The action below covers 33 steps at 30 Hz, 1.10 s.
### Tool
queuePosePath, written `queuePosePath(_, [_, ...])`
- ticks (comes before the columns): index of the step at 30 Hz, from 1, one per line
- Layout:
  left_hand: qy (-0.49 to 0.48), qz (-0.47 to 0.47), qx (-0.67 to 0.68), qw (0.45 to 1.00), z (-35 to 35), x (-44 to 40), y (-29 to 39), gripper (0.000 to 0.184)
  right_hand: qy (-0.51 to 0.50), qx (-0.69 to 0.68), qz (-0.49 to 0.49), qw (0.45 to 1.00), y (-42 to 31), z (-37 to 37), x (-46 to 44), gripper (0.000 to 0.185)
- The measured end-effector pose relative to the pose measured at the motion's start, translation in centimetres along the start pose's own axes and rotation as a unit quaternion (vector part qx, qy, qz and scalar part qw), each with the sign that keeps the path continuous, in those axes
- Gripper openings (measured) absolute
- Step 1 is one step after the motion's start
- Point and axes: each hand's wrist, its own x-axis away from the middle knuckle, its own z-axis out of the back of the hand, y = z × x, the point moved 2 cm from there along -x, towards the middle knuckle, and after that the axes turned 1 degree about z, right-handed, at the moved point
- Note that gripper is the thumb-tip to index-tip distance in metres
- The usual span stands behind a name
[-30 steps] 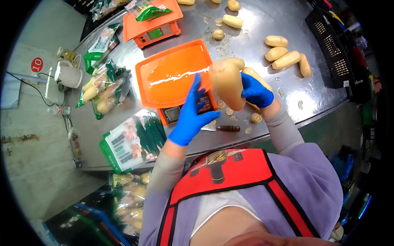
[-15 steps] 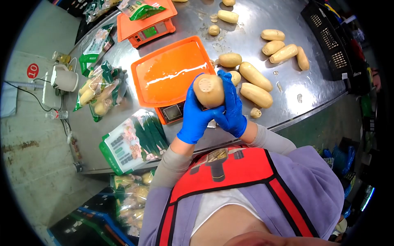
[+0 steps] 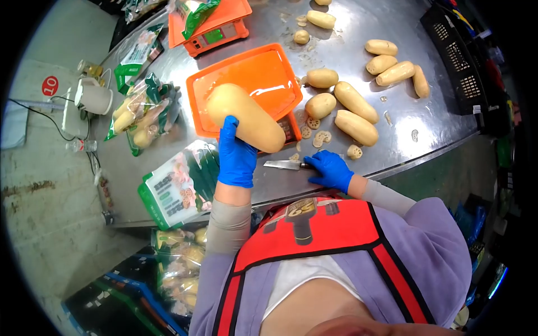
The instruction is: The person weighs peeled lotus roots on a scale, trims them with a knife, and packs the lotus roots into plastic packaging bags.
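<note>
My left hand (image 3: 236, 157) is closed round a large lotus root (image 3: 246, 117), tilted and held up over the near part of the orange scale tray (image 3: 202, 95). In my right hand (image 3: 332, 171), the fingers are closed on the dark handle of a knife (image 3: 284, 164). Its blade points left, low over the steel table near the front edge. Both hands wear blue gloves. Cut lotus root slices (image 3: 322, 138) lie just beyond the knife, and a small end piece (image 3: 354, 152) is beside my right hand. Several whole lotus roots (image 3: 357, 127) rest further right.
A second orange scale (image 3: 218, 33) with a bag on it stands at the back left. Filled bags (image 3: 147, 115) and printed packaging bags (image 3: 178, 182) lie to the left. A black crate (image 3: 457, 61) borders the right side. More packed bags (image 3: 182, 269) sit below the table.
My hands have parted. The left has carried the lotus root left over the scale tray; the right has let go of it, moved down and taken the knife's handle.
</note>
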Motion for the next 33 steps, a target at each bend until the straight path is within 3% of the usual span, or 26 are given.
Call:
queuePosePath(5, [-0.025,0.026,0.040,0.999,-0.5,0.8,0.4,0.067,-0.094,0.037,-0.075,0.992,1.5,-1.3,-0.3,0.037])
queuePosePath(8, [-0.039,0.059,0.126,0.989,-0.5,1.3,1.0,0.070,-0.082,-0.046,-0.052,0.994,2.8,0.2,0.5,0.032])
queuePosePath(10, [-0.038,0.043,0.074,0.996,-0.5,1.7,1.5,0.072,-0.031,-0.206,-0.040,0.977,3.0,2.5,0.9,0.028])
queuePosePath(12, [-0.027,0.028,0.010,0.999,-0.1,2.0,1.6,0.070,0.017,-0.255,-0.019,0.967,3.6,3.0,1.0,0.028])
queuePosePath(13, [-0.017,0.016,-0.055,0.998,0.1,2.2,1.6,0.069,0.023,-0.419,-0.130,0.898,3.4,4.2,0.6,0.031])
queuePosePath(14, [-0.017,0.018,-0.055,0.998,0.2,2.5,1.5,0.069,0.027,-0.565,-0.236,0.790,3.1,5.0,0.5,0.033])
queuePosePath(15, [-0.015,-0.010,-0.145,0.989,0.3,2.9,1.4,0.066,0.078,-0.633,-0.224,0.737,2.1,5.6,-0.1,0.037])
queuePosePath(16, [-0.014,-0.037,-0.234,0.971,0.3,3.2,1.3,0.065,0.082,-0.632,-0.225,0.737,0.9,7.0,-1.1,0.037])
queuePosePath(18, [0.006,-0.010,-0.205,0.979,-0.1,3.6,1.0,0.066,0.041,-0.548,-0.266,0.792,-1.5,9.5,-3.2,0.037])
queuePosePath(19, [-0.006,-0.028,-0.261,0.965,-0.3,3.6,0.9,0.070,0.093,-0.499,-0.193,0.839,-2.5,9.3,-4.2,0.033])
queuePosePath(20, [-0.019,-0.045,-0.316,0.948,-0.5,3.7,0.7,0.075,0.095,-0.499,-0.195,0.839,-3.3,9.1,-5.0,0.033])
queuePosePath(22, [-0.031,-0.070,-0.366,0.927,-0.5,3.6,0.5,0.080,0.200,-0.276,-0.019,0.940,-5.3,10.3,-6.5,0.032])
queuePosePath(23, [-0.041,-0.096,-0.415,0.904,-0.6,3.6,0.5,0.084,0.192,-0.269,-0.018,0.944,-6.0,10.8,-7.2,0.038])
queuePosePath(26, [-0.053,-0.121,-0.466,0.875,-1.1,3.9,0.7,0.087,0.162,-0.190,0.026,0.968,-7.2,12.6,-8.6,0.035])
queuePosePath(31, [-0.069,-0.119,-0.453,0.881,-1.1,4.0,0.7,0.090,0.120,-0.153,0.034,0.980,-8.6,13.8,-8.6,0.033])
queuePosePath(33, [-0.046,-0.149,-0.480,0.863,-0.8,4.2,0.8,0.091,0.112,-0.375,-0.041,0.919,-8.4,13.4,-8.3,0.036])
